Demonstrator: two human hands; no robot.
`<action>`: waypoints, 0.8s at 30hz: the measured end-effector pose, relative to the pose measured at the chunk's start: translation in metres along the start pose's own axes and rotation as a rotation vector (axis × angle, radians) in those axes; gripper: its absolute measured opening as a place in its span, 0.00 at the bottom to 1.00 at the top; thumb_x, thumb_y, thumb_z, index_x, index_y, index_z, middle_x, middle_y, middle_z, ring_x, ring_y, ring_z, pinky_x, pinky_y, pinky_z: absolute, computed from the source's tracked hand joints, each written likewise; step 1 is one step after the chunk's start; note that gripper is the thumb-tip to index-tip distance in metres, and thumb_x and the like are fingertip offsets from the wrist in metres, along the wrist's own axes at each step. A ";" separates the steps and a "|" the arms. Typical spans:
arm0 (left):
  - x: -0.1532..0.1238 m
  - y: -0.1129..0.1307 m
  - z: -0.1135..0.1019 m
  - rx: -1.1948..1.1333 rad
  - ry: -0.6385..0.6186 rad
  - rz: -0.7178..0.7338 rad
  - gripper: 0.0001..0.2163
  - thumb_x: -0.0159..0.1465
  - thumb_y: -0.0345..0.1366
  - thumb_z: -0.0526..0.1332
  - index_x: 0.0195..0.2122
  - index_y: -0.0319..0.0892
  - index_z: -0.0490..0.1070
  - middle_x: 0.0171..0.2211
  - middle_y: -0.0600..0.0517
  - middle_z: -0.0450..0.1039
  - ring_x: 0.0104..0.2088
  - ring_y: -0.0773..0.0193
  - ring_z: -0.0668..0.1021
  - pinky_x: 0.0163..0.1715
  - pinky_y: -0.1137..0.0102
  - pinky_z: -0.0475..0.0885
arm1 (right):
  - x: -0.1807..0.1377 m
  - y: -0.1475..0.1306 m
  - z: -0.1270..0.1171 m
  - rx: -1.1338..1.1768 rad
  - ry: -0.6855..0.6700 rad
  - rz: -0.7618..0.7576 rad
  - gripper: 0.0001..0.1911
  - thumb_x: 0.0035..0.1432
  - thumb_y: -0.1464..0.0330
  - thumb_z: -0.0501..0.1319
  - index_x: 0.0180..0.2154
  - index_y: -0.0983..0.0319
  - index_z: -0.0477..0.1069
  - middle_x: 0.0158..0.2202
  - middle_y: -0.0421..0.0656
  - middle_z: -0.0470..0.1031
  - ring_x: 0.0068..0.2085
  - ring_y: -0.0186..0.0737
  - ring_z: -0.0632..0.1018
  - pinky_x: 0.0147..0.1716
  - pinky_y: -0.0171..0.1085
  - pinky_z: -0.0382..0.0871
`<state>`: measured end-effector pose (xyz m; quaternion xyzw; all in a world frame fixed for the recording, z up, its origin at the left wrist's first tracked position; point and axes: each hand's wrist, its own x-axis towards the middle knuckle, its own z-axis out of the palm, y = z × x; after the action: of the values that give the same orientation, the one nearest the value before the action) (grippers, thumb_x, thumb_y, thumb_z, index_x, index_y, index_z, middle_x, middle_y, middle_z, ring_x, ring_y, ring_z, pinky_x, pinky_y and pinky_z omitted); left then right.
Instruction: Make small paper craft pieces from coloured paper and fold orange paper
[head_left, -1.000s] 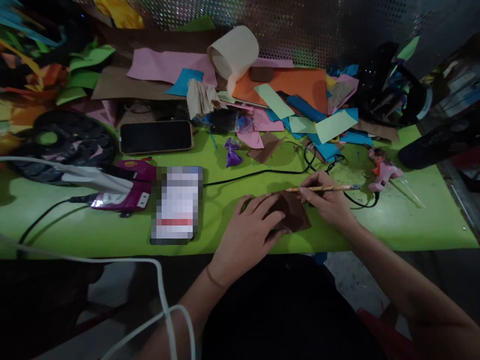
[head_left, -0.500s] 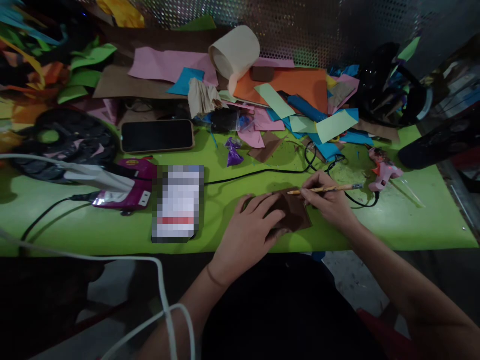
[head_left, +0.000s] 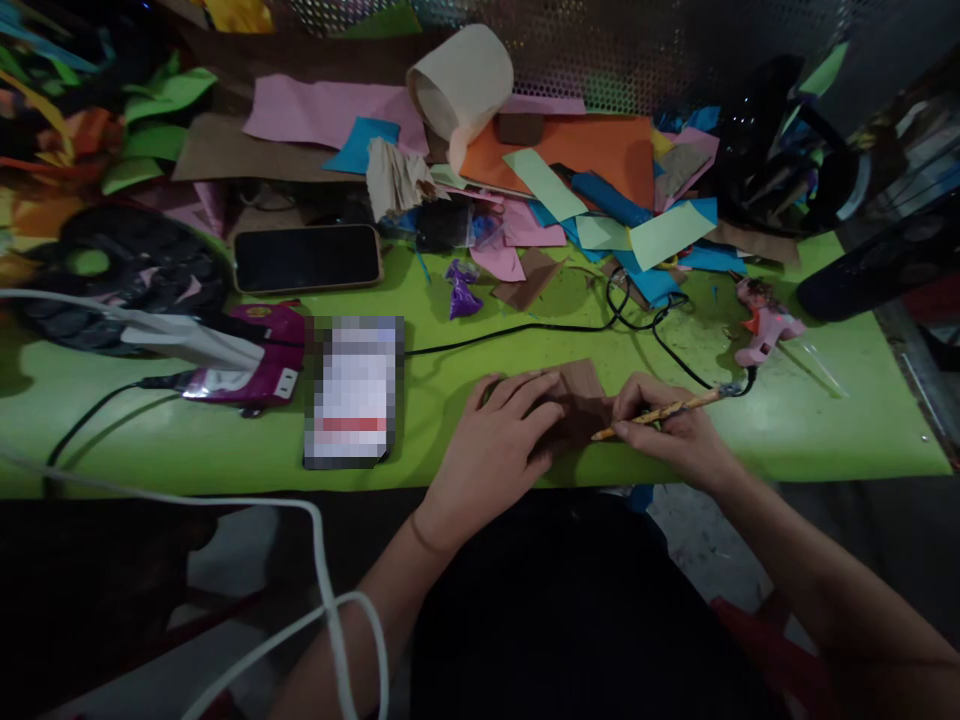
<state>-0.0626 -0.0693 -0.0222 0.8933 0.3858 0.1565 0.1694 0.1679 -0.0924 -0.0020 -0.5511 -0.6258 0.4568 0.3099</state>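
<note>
Two hands near front edge of green bench (head_left: 825, 430): L hand (head_left: 491, 445) flat, fingers spread, on small brown paper piece (head_left: 581, 400). R hand (head_left: 675, 440) pinches thin yellow pencil (head_left: 660, 412), tip seemingly touching paper's right edge, shaft angled back-right twd pink glue gun (head_left: 761, 330).

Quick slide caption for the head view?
Left hand pins brown paper on green table; right hand holds a pencil tip to it.
</note>
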 end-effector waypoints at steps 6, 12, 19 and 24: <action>-0.001 0.000 0.000 0.010 0.002 0.009 0.10 0.64 0.35 0.63 0.46 0.47 0.72 0.63 0.49 0.65 0.60 0.51 0.69 0.62 0.50 0.60 | 0.001 0.001 -0.003 0.067 0.023 -0.006 0.07 0.55 0.67 0.63 0.28 0.59 0.67 0.26 0.38 0.69 0.28 0.36 0.69 0.28 0.36 0.60; -0.001 0.000 -0.001 0.031 0.014 0.008 0.10 0.64 0.37 0.62 0.47 0.46 0.72 0.58 0.46 0.69 0.58 0.49 0.71 0.60 0.49 0.63 | 0.029 -0.005 0.005 0.052 0.159 -0.063 0.07 0.59 0.65 0.63 0.30 0.59 0.67 0.26 0.37 0.68 0.28 0.35 0.70 0.27 0.36 0.61; -0.003 -0.002 -0.001 -0.009 0.010 0.030 0.12 0.68 0.41 0.59 0.51 0.48 0.72 0.61 0.48 0.68 0.60 0.53 0.70 0.62 0.50 0.61 | 0.049 0.006 0.014 0.062 0.206 -0.089 0.12 0.60 0.58 0.62 0.33 0.59 0.65 0.28 0.37 0.68 0.29 0.36 0.73 0.29 0.37 0.67; -0.004 -0.004 -0.001 -0.019 0.013 0.029 0.11 0.67 0.40 0.60 0.51 0.49 0.72 0.61 0.48 0.68 0.62 0.53 0.69 0.62 0.50 0.61 | 0.047 0.013 0.013 -0.012 0.206 -0.096 0.12 0.62 0.58 0.61 0.34 0.59 0.65 0.29 0.38 0.69 0.30 0.37 0.72 0.30 0.37 0.67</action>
<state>-0.0677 -0.0694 -0.0232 0.8961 0.3723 0.1685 0.1730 0.1519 -0.0502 -0.0243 -0.5666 -0.6190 0.3784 0.3907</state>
